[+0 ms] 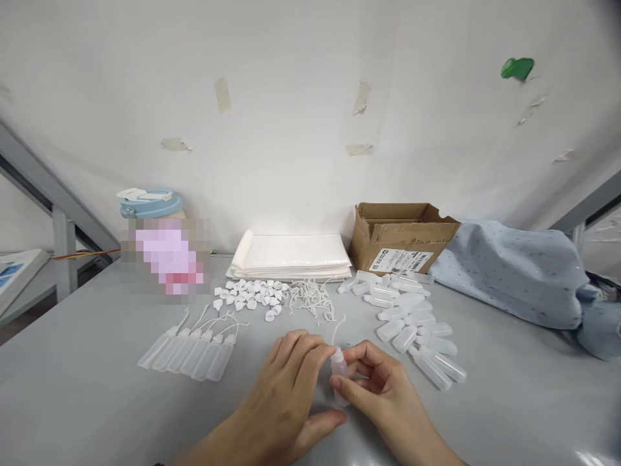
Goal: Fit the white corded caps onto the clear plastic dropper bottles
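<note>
A small translucent squeeze bottle (339, 372) with a white tip stands nearly upright at the front middle. My right hand (381, 382) is closed on its side, thumb in front and fingers behind. My left hand (291, 395) is open, its fingertips at the bottle's white tip and its thumb apart below. A thin white strap (338, 329) rises behind that tip. To the left lie several capped bottles (191, 353) in a row, each with a strap. White caps (252, 293) and loose straps (310, 296) are heaped beyond my hands. Uncapped bottles (410, 317) are strewn to the right.
Behind the caps lies a stack of white padded envelopes (294, 252). An open cardboard box (405, 236) stands beside it, with a light blue patterned cloth (504, 275) to its right. A blue-lidded container (151, 204) is at the back left, partly blurred. A wall closes the grey table's (111, 401) far side.
</note>
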Tool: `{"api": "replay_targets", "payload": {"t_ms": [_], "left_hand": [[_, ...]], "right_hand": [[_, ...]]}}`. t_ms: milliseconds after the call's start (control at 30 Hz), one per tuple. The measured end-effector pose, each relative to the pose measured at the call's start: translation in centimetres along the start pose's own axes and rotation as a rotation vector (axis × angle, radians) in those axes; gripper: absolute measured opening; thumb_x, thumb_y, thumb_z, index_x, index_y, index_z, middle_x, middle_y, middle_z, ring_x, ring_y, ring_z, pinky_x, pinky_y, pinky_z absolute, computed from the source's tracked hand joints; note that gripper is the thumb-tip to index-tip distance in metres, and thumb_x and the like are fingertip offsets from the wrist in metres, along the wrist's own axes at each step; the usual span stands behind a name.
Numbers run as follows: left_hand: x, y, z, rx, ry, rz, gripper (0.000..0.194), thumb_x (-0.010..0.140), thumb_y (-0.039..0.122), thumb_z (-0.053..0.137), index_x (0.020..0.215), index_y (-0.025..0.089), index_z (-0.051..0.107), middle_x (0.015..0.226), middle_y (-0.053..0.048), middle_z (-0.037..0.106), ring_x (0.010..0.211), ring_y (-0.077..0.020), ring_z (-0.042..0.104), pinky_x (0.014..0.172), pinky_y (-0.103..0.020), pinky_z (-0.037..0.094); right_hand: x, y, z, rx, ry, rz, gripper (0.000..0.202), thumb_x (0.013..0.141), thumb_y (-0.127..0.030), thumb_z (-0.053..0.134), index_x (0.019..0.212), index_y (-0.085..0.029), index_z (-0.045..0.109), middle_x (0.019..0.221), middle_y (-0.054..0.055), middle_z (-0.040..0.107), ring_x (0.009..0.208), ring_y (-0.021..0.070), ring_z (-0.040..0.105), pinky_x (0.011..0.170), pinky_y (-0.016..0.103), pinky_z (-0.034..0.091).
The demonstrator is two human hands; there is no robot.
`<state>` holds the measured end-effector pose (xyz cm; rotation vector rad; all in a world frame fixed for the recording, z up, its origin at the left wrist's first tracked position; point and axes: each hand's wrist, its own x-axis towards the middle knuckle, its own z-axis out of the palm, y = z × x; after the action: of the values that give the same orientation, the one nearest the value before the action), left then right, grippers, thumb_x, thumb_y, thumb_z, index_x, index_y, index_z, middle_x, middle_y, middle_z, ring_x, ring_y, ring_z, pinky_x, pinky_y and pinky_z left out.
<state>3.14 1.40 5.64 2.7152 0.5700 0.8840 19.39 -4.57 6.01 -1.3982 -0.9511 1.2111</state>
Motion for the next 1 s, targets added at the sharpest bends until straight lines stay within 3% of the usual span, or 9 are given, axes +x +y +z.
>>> {"api": "replay_targets", "payload": {"t_ms": [300,500,700,867,1000], "left_hand": [[0.4,0.8,0.7,0.175,0.107,0.079,0.038,0.084,0.031,0.060,0.111,0.008,0.046,0.095,-0.014,0.059,0.087,-0.0283,0.053,0.072,-0.043,0.049],[0.7,1.5,0.4,0.193,0.037,0.004,0.031,0.080,0.019,0.059,0.107,0.010,0.046,0.089,-0.012,0.059,0.081,-0.0267,0.053,0.064,-0.041,0.048],[0.5,1.0,-0.1,0.088,-0.008,-0.049,0.038,0.075,0.013,0.061,0.109,0.013,0.045,0.093,-0.010,0.057,0.083,-0.0258,0.049,0.067,-0.040,0.048],[0.5,0.0,-1.4,0.056,-0.098,-0.079,0.034,0.081,0.016,0.059,0.111,0.016,0.044,0.100,-0.009,0.055,0.092,-0.0256,0.047,0.077,-0.041,0.046],[0.9,-1.5,-4.1,0.008,-0.202,-0.124,0.042,0.078,0.025,0.066,0.114,0.018,0.045,0.107,-0.008,0.054,0.101,-0.0251,0.045,0.086,-0.039,0.044]], "right_hand": [[-0.5,0.2,0.3,-0.050,0.009,-0.042,0.018,0.071,-0.030,0.071,0.077,-0.018,0.059,0.067,-0.003,0.056,0.063,0.0120,0.054,0.053,0.021,0.043],[-0.5,0.5,0.2,-0.069,-0.059,-0.059,0.018,0.075,-0.030,0.070,0.082,-0.018,0.058,0.073,-0.001,0.061,0.068,0.0139,0.059,0.058,0.023,0.049],[-0.3,0.5,0.3,-0.032,-0.121,-0.064,0.022,0.080,-0.033,0.066,0.093,-0.018,0.059,0.086,0.005,0.066,0.081,0.0186,0.064,0.071,0.029,0.052],[-0.5,0.2,0.3,-0.057,-0.141,-0.073,0.023,0.083,-0.035,0.062,0.099,-0.019,0.058,0.094,0.007,0.067,0.085,0.0181,0.064,0.076,0.029,0.053],[-0.6,0.2,0.2,-0.089,-0.090,-0.059,0.024,0.083,-0.038,0.061,0.100,-0.020,0.060,0.095,0.006,0.068,0.085,0.0173,0.065,0.076,0.028,0.053]]}}
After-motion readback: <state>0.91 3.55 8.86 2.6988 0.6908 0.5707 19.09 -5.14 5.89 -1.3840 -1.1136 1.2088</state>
